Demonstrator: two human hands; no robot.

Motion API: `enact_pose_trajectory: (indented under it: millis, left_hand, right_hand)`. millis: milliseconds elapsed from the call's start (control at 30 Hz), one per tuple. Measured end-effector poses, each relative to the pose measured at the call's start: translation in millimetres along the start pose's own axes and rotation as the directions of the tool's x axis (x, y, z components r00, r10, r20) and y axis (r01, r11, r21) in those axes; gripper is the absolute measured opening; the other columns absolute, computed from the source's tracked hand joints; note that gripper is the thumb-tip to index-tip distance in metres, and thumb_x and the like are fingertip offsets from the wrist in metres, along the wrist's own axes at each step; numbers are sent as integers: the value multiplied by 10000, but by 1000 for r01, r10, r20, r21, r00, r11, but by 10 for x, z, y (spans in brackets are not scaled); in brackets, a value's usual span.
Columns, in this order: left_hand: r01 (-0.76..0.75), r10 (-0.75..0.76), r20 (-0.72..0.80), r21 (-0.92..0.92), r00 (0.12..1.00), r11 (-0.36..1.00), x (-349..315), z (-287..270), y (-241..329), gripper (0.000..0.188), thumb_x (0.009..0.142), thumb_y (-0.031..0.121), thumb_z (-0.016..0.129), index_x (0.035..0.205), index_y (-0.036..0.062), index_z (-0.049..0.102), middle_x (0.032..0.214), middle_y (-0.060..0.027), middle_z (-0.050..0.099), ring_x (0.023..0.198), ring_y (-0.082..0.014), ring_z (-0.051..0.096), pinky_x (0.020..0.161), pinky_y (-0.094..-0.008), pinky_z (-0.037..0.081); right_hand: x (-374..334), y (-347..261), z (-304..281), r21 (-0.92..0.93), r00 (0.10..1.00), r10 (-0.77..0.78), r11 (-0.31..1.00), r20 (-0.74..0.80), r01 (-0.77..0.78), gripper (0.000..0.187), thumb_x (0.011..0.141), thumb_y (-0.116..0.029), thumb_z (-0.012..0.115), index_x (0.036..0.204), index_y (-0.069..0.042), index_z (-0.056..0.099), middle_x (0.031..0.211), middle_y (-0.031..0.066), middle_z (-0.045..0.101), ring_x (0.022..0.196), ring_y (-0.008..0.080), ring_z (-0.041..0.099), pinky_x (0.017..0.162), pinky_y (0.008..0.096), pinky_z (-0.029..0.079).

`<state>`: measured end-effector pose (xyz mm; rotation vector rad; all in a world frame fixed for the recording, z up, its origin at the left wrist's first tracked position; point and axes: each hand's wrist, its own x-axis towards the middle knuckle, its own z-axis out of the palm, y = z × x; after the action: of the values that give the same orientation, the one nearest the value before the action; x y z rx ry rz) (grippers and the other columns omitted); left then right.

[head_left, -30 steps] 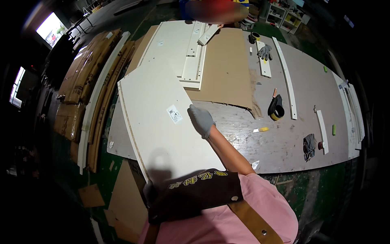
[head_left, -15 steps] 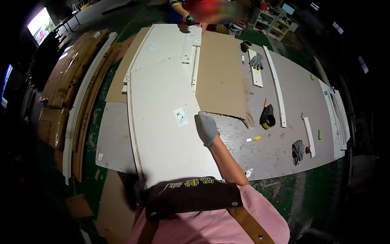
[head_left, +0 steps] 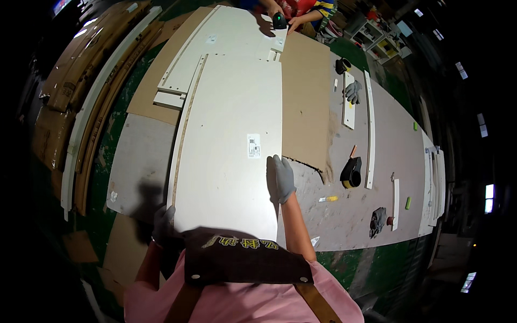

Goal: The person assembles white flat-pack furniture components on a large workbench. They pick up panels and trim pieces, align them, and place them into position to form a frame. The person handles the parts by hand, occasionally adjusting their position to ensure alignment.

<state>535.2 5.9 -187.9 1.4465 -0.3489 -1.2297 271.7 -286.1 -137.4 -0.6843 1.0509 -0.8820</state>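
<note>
A long white board (head_left: 226, 177) with a barcode label lies lengthways in front of me, its near end against my apron. My left hand (head_left: 162, 223), in a grey glove, is closed on the board's near left edge. My right hand (head_left: 284, 179), also gloved, grips its right edge beside the label, fingers partly hidden. Under the far end, other white panels (head_left: 183, 72) show on a cardboard sheet (head_left: 305, 107). At the far end, a co-worker's hands (head_left: 293, 22) are by a dark handheld tool (head_left: 279, 21) with a green light.
On the grey table (head_left: 396, 140) to the right lie a tape roll (head_left: 351, 177), white strips (head_left: 369, 129), a grey glove (head_left: 353, 92), a yellow-handled tool (head_left: 329, 198) and a dark crumpled glove (head_left: 378, 222). Cardboard packages (head_left: 81, 59) are stacked on the left. White shelves (head_left: 377, 40) stand far right.
The white board has swung and shifted against the panels beneath, baring more of them at the far left. My left hand has come into view on its left edge; my right still holds the right edge.
</note>
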Motion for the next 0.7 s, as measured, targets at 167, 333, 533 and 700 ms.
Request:
enact_pose_trajectory:
  millis: [167, 333, 533, 700]
  left_hand:
    - [35, -34, -23, 71, 999, 997, 341, -82, -44, 237, 951, 214, 557, 865, 8, 636, 763, -4, 619, 654, -97, 549, 580, -280, 438]
    - [-795, 745, 476, 594, 467, 119, 1072, 69, 462, 344, 932, 276, 515, 1009, -24, 664, 879, -143, 671, 799, -300, 629, 743, -361, 489]
    - [-453, 554, 156, 770, 818, 451, 2505, 652, 1593, 641, 912, 419, 600, 1396, 14, 484, 1390, -254, 498, 1304, -370, 469, 1090, -424, 369]
    - [-430, 248, 525, 832, 814, -351, 2896, 836, 1686, 798, 863, 494, 639, 1517, 151, 336, 1575, -195, 259, 1465, -399, 194, 1176, -527, 177]
  right_hand:
    - [298, 34, -9, -38, 999, -31, 999, -37, 30, 263, 970, -197, 530, 1101, 24, 585, 924, 37, 582, 850, 108, 528, 735, 273, 457]
    - [1022, -255, -91, -604, 944, -329, 752, 3, 264, 375, 968, -288, 549, 1125, 48, 605, 934, 92, 636, 890, 177, 568, 769, 327, 461]
    - [2292, -507, 299, -744, 894, -443, 572, 73, 345, 615, 933, -396, 585, 1361, 34, 485, 1313, 275, 558, 1202, 343, 553, 1029, 370, 414]
    - [2316, 384, 36, -837, 765, -360, -95, 533, 538, 796, 796, -462, 728, 1429, -59, 465, 1500, 337, 294, 1391, 479, 308, 1142, 481, 305]
